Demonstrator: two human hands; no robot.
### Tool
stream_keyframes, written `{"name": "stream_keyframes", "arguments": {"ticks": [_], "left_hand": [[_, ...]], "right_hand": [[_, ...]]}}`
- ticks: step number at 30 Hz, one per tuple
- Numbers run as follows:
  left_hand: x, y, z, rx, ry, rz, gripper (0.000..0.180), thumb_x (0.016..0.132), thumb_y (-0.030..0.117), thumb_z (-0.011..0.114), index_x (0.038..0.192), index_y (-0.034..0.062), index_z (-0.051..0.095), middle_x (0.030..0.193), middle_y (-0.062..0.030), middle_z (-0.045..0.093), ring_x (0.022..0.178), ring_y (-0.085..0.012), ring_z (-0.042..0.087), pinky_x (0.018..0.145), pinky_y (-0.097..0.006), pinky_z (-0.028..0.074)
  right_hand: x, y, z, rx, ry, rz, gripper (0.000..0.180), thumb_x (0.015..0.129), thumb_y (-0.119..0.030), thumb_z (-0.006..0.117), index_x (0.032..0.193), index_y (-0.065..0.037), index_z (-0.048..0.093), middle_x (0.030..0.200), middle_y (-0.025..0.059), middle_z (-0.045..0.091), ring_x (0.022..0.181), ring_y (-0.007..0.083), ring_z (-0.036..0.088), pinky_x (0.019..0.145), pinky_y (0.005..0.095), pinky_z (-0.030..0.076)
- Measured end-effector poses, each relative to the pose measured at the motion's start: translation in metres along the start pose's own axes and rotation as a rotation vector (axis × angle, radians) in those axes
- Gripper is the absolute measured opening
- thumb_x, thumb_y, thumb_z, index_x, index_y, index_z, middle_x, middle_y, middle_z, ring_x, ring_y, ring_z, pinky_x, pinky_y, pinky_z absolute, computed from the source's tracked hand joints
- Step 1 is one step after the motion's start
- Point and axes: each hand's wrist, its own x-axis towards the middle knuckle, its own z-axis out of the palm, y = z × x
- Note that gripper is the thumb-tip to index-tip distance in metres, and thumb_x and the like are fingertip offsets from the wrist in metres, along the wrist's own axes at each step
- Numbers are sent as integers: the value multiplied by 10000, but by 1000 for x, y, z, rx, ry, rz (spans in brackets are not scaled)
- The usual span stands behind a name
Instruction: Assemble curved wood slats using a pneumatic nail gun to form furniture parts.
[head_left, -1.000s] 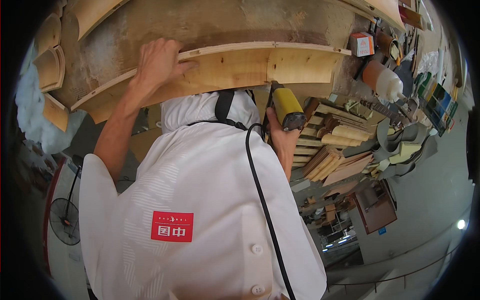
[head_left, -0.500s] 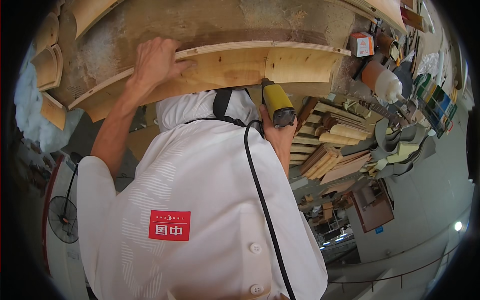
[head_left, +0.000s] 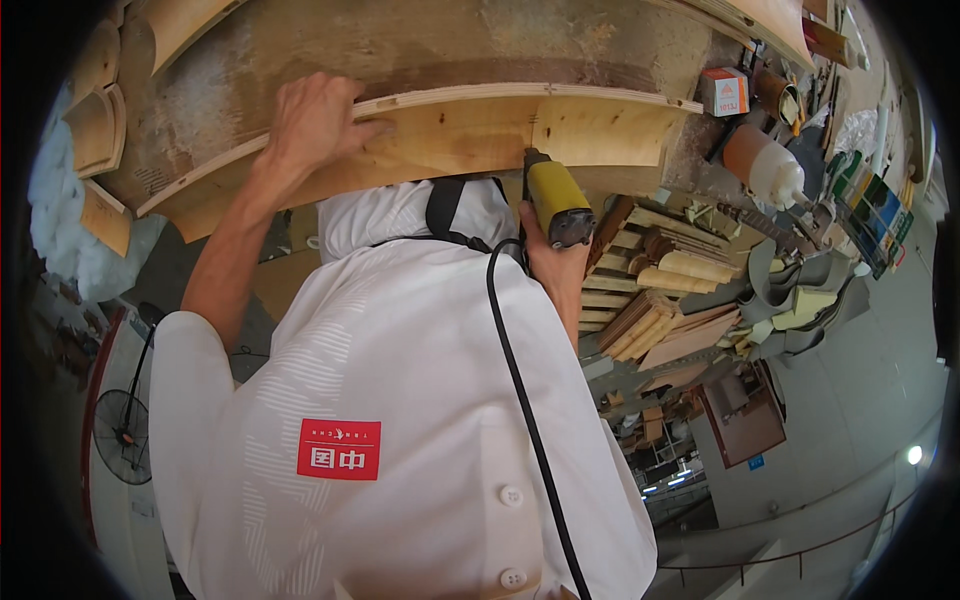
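A long curved plywood panel (head_left: 460,135) lies along the near edge of the workbench (head_left: 440,50), with a pale wooden strip (head_left: 470,94) along its top. My left hand (head_left: 315,125) is closed over that strip, fingers on the far side and thumb on the near face. In my right hand (head_left: 552,262) is a yellow-and-black power tool, apparently a staple gun (head_left: 560,195). Its dark nose is at the panel's lower edge, beside short pencil marks; whether it touches cannot be made out. The tool hides most of my right fingers.
A small orange-and-white box (head_left: 724,91) and a squeeze bottle (head_left: 765,165) stand at the bench's right end. Curved wood pieces (head_left: 97,130) sit at the left. Slatted wood and stacked boards (head_left: 645,325) lie below right. A black cable (head_left: 520,380) crosses my white shirt. A fan (head_left: 122,437) stands lower left.
The staple gun has tilted slightly, its nose a little higher along the panel's lower edge. My left hand and the panel stay in place.
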Motion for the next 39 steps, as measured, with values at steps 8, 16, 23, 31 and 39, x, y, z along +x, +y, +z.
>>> {"name": "stream_keyframes", "arguments": {"ticks": [8,16,23,31,39], "left_hand": [[1,1,-1,6,-11,-19,462,629,395,803,887,19,727,603,-192,604,625,-365,628,607,-425,492],[3,-4,1,-22,-10,-16,450,615,395,810,816,4,714,571,-188,579,602,-371,610,587,-428,477],[6,-2,-2,-11,4,13,445,607,399,817,701,-12,672,562,-191,567,597,-379,600,580,-433,472],[8,0,-2,-51,22,0,451,607,396,818,662,-19,650,556,-196,558,594,-392,590,573,-441,466],[10,-2,-2,-75,18,-5,447,600,387,818,691,-24,670,561,-201,569,604,-383,604,579,-438,472]], "right_hand": [[4,0,2,54,7,-35,330,777,-135,735,1026,51,624,910,154,667,813,212,630,743,322,486],[7,-12,-1,39,7,5,322,773,-132,742,1018,48,635,912,154,673,830,198,632,757,319,487],[12,-9,0,15,11,-77,301,767,-131,742,981,53,638,873,153,677,776,221,636,713,328,493],[17,-18,-3,-64,-18,-85,304,764,-148,737,981,39,637,876,188,672,768,267,644,700,343,491],[21,-16,1,-24,-20,-111,319,768,-138,732,1012,41,632,905,185,677,812,256,651,732,336,491]]}}
